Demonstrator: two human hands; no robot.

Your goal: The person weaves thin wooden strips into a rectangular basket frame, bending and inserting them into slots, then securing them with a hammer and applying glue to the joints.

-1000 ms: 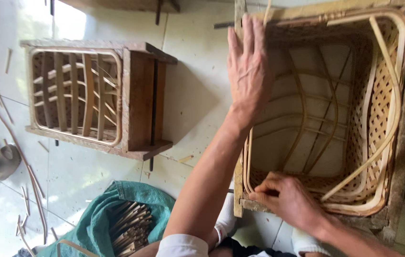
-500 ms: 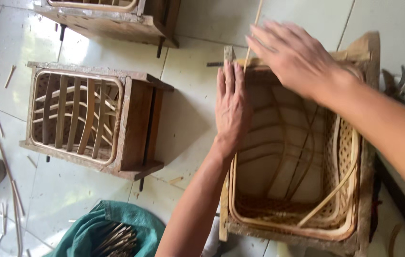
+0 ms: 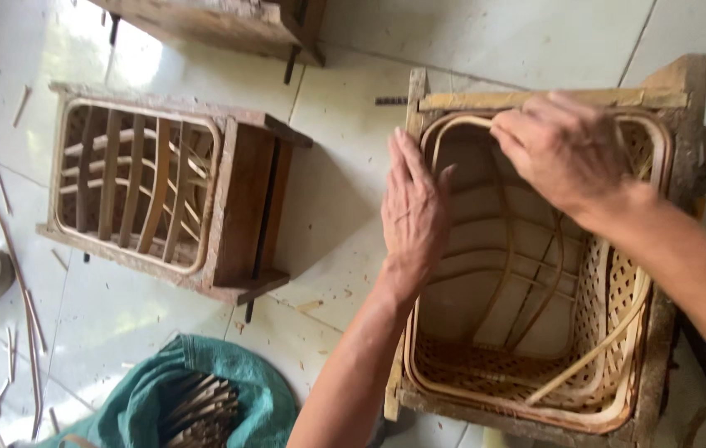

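Two hands are pressing a cane rim into a wooden frame on the floor.

The left hand (image 3: pixel 413 211) is lying flat and open, fingers straight, pushing down on the near side of the cane rim (image 3: pixel 618 411), gripping nothing. The right hand (image 3: pixel 564 149) is curling half closed over the far top edge of the rim, pressing it against the wooden frame (image 3: pixel 668 332). The half-woven basket (image 3: pixel 494 365) is sitting inside that frame, right under both hands. To do this well, I think both hands should be pushing evenly and slowly, so the thin cane is not snapping or popping out. Another frame (image 3: pixel 245 207) is standing off to the left hand's side.
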